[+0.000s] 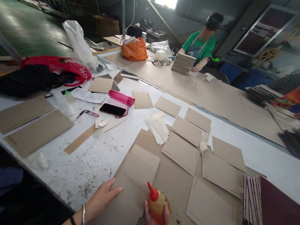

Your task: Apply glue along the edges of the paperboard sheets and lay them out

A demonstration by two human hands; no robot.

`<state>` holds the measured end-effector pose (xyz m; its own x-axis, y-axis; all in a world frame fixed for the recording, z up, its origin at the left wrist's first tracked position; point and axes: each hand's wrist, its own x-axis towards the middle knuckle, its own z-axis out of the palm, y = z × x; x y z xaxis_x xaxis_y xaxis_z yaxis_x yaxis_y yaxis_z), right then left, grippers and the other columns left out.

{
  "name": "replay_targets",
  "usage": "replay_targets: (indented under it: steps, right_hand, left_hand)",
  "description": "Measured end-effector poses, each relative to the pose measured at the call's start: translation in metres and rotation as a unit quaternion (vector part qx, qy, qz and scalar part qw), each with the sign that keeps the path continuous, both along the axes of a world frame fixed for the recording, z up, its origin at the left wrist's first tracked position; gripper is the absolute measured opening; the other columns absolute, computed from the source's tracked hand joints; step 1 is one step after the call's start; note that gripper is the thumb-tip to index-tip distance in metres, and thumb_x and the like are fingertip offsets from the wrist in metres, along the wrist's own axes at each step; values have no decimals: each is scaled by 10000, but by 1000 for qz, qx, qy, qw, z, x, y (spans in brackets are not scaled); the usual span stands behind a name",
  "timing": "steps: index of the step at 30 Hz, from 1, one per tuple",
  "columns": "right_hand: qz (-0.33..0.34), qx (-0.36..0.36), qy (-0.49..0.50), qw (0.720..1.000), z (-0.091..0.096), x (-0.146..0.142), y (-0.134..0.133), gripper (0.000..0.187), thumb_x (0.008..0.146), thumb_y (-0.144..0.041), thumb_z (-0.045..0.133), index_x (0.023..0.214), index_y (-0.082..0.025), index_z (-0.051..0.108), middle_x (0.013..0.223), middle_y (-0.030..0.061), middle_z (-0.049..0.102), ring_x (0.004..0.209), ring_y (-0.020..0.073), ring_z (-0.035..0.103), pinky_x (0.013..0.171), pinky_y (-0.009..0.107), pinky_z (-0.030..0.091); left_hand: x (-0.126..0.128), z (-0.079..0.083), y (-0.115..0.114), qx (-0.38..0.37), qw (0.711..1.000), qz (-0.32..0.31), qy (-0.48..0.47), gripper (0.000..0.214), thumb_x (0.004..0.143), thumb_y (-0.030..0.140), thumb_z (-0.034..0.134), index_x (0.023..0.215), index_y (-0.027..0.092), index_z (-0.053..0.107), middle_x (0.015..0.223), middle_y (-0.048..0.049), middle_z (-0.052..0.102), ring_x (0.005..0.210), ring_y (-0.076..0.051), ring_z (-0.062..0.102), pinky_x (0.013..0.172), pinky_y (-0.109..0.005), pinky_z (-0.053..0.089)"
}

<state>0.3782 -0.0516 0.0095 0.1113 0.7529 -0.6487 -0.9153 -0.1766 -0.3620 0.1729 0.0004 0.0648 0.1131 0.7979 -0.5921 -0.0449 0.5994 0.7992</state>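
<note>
My right hand [159, 221] is wrapped round a squeeze bottle [158, 204] of amber glue with a red nozzle. The bottle tilts, its tip pointing up and to the left, over the right edge of a grey-brown cardboard panel [133, 183]. My left hand [103, 198] rests at that panel's left edge, thumb and forefinger apart; its other fingers are partly hidden. Under the panel lies a larger cardboard sheet [170, 173]. Several smaller cardboard pieces [180, 152] with glue-like streaks along their edges are spread to the right.
Paper strips [157, 128], a phone [112, 109] and a pink bottle [121, 97] lie further back. Maroon boards [282, 212] are stacked at right, two panels [39, 131] at left. Across the table, a person in green [200, 45] handles a stack of boards [183, 63]; another works at far right.
</note>
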Motion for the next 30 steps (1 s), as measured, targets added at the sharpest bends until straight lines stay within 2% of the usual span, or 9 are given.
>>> replay_targets:
  steps: [2, 5, 8, 11, 13, 16, 23, 27, 30]
  right_hand:
    - [-3, 1, -10, 1000, 4, 1, -1, 381, 586, -408, 860, 909, -262, 719, 1004, 39, 724, 966, 230, 656, 860, 412, 529]
    - [-3, 6, -33, 999, 21, 10, -3, 352, 633, -394, 838, 929, -248, 713, 1012, 36, 722, 962, 230, 657, 840, 404, 546]
    - [-5, 12, -64, 998, 50, 26, -5, 319, 727, -324, 781, 1008, -204, 690, 1052, 68, 709, 950, 218, 659, 790, 334, 561]
    - [-17, 33, -154, 987, 85, 46, -2, 398, 725, -333, 776, 1071, -190, 643, 1113, 91, 674, 1005, 233, 622, 793, 332, 549]
    - [-42, 36, -264, 963, 107, 57, 1, 480, 674, -362, 805, 1086, -223, 601, 1112, 58, 648, 1006, 221, 595, 761, 300, 539]
    - [-83, 27, -417, 905, 134, 68, 4, 604, 599, -383, 844, 1108, -267, 540, 1074, 5, 604, 953, 178, 578, 768, 249, 504]
    - [-67, 18, -647, 759, 163, 78, 1, 645, 633, -461, 782, 1165, -245, 489, 1045, 51, 580, 898, 222, 592, 758, 320, 510]
    - [-78, 26, -690, 719, 177, 74, 0, 659, 593, -457, 794, 1140, -223, 510, 1043, 63, 568, 852, 229, 602, 709, 316, 532]
    - [-77, 21, -701, 709, 186, 67, -4, 648, 600, -470, 785, 1140, -235, 515, 1089, 63, 556, 867, 228, 601, 755, 328, 525]
  left_hand:
    - [-3, 3, 4, -55, 995, -1, -89, 453, 563, 468, 736, 870, 151, 633, 714, -76, 740, 696, -275, 688, 673, -375, 526]
    - [-11, 13, 11, -72, 991, 14, -114, 494, 557, 447, 787, 910, 128, 654, 728, -88, 751, 698, -267, 698, 655, -356, 530]
    - [-19, 30, 18, -67, 988, -3, -137, 448, 632, 396, 778, 971, 127, 663, 794, -93, 762, 751, -258, 707, 699, -348, 540]
    - [-24, 49, 22, -79, 984, -29, -157, 452, 660, 379, 772, 1027, 139, 664, 843, -96, 766, 773, -261, 711, 707, -349, 550]
    - [-24, 58, 23, -87, 982, -41, -160, 466, 668, 375, 770, 1059, 147, 660, 881, -99, 765, 784, -263, 712, 705, -347, 556]
    - [-21, 71, 22, -95, 981, -51, -162, 467, 688, 369, 758, 1092, 162, 651, 891, -89, 766, 783, -268, 714, 693, -346, 564]
    - [-15, 96, 18, -104, 981, -40, -160, 450, 675, 347, 770, 1083, 192, 661, 902, -72, 767, 792, -289, 714, 682, -361, 577]
    - [-17, 97, 18, -88, 978, -67, -174, 416, 695, 347, 754, 1075, 201, 670, 892, -72, 768, 795, -287, 715, 700, -365, 578]
    - [-19, 99, 20, -79, 978, -78, -178, 404, 718, 351, 734, 1088, 204, 666, 921, -76, 765, 807, -282, 713, 715, -362, 575]
